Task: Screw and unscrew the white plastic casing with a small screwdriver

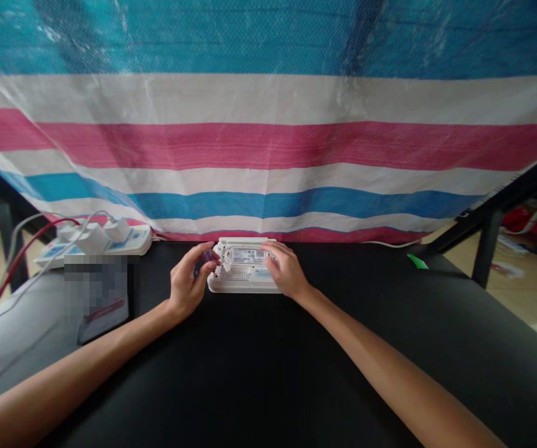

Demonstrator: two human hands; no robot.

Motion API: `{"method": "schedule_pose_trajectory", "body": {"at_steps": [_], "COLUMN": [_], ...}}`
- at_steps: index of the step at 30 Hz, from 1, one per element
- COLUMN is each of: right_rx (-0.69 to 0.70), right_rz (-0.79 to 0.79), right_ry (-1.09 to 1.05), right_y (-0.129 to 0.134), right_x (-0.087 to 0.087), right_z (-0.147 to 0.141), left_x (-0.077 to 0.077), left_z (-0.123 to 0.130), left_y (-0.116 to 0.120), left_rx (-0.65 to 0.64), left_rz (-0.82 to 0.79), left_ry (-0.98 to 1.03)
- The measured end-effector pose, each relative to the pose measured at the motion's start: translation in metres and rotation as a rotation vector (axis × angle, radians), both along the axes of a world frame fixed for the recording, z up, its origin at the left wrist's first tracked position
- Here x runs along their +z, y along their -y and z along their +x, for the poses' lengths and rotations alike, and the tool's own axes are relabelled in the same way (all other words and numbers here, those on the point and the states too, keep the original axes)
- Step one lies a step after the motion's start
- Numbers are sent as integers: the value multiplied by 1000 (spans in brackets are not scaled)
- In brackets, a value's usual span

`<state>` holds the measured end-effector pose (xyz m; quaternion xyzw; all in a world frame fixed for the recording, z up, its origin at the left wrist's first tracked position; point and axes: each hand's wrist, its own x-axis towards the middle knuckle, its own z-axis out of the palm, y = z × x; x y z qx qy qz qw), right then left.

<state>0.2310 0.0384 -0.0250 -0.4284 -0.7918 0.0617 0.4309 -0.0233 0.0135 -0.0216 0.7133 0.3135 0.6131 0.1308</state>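
Note:
A white plastic device (234, 280), which looks like a router with its vented, labelled underside up, lies at the far side of the black table. My left hand (188, 280) is at its left end, thumb and fingertips closed on a small purple thing (209, 255). Its kind is too small and blurred to tell. White pointed parts (224, 264) show on the device just beside those fingertips. Across the right end of the device lies my right hand (287, 269), fingers bent over its top and gripping it. That end is partly hidden.
A white power strip (144, 239) with plugs and cables stands at the back left. Near it lies a dark, partly pixelated flat phone-like object (104, 320). A green scrap (418, 261) is on the right. A striped tarp (268, 146) hangs behind the black table (259, 373).

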Motion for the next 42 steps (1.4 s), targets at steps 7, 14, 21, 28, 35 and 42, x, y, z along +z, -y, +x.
{"method": "schedule_pose_trajectory", "body": {"at_steps": [7,14,21,28,35,42], "right_rx": [-5,0,2,-2,8,1], "right_rz": [5,7,-15,-28,-36,-36], "right_ry": [1,-2,10,11,3,4], "right_y": [0,0,0,-1,-2,0], "right_x": [1,2,1,-2,-2,-1], "right_z": [0,-1,0,1,1,1], "left_x": [-2,-8,-9,3,15,8], "left_z": [2,0,-4,-4,1,3], "left_y": [-1,-1,-10,-4,-3,-9], "left_rx": [-29,35,164,83,252,174], "left_rz": [53,96,73,30,180,186], "left_ry": [-7,-74,-28,-74,-135,-121]}}
